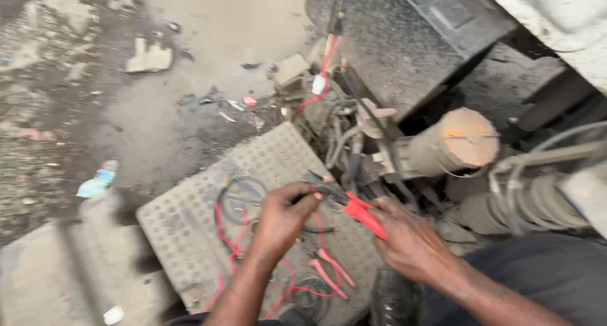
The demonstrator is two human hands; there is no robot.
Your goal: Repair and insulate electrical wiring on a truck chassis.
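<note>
Meanwhile the right hand (411, 241) grips red-handled pliers (354, 209), and the left hand (281, 222) pinches a dark wire (243, 196) at their tip. Both work over the studded plate's (183, 225) right edge, near loose red wires (227, 241).

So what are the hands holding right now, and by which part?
The right hand grips red-handled pliers by the handles. The left hand pinches something thin and dark, probably a wire, at the pliers' tip with its fingers; blur hides exactly where.
</note>
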